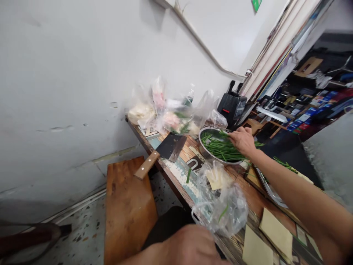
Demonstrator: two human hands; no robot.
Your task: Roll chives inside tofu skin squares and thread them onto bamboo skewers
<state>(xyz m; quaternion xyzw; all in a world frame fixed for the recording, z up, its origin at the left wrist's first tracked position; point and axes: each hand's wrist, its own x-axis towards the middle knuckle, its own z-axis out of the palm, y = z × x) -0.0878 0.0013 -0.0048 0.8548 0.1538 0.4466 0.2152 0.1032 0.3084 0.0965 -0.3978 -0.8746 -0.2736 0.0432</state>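
My right hand (243,140) reaches over the right rim of a round metal bowl (202,149), its fingers closed on some green stalks. Long green stalks (222,147) lie in the bowl. At the bottom edge, my left hand (190,244) is blurred, with its back to the camera and its fingers hidden. A clear plastic bag (231,211) with a yellowish piece on it rests on the table between my hands. Left of the bowl lies a cleaver (172,146), its wooden handle sticking out past the table edge.
Filled plastic bags (168,114) stand against the wall at the table's far end. A black case (232,106) is behind the bowl. Yellowish sheets (276,233) lie at the lower right, near a metal tray (271,191). A wooden stool (128,213) stands left of the table.
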